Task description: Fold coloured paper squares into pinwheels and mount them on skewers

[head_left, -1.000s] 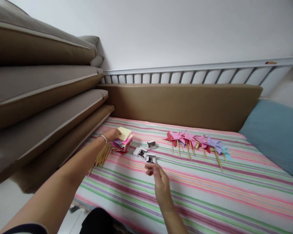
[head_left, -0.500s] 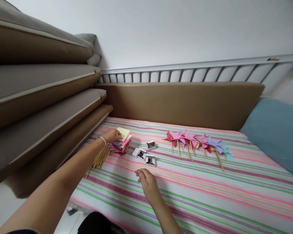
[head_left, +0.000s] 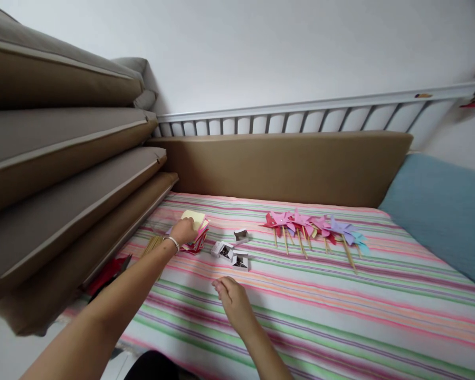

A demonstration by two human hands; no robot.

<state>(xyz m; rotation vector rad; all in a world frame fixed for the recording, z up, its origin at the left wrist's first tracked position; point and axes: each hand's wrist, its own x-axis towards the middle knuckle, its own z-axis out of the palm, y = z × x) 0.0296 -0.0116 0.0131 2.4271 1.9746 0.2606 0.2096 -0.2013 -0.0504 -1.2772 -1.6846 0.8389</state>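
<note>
My left hand (head_left: 183, 230) reaches out to a stack of coloured paper squares (head_left: 195, 235) topped by a pale yellow sheet, with its fingers curled over the near side of the stack. A bundle of thin wooden sticks (head_left: 152, 245) lies just left of that wrist. My right hand (head_left: 230, 298) rests low on the striped bedsheet (head_left: 340, 306), fingers loosely curled, nothing visible in it. Three small open white boxes (head_left: 231, 253) of dark pins sit between the two hands. A row of finished paper pinwheels (head_left: 312, 228) on sticks lies further right.
Stacked brown cushions (head_left: 63, 158) rise along the left. A brown padded backrest (head_left: 285, 163) and a white slatted rail (head_left: 301, 119) close off the far side. A blue pillow (head_left: 443, 211) lies at the right. Something red and dark (head_left: 108, 272) shows under the lowest cushion.
My right hand has drawn back from the small boxes and dropped onto the sheet. My left hand has shifted onto the top of the paper stack. The view has slid right.
</note>
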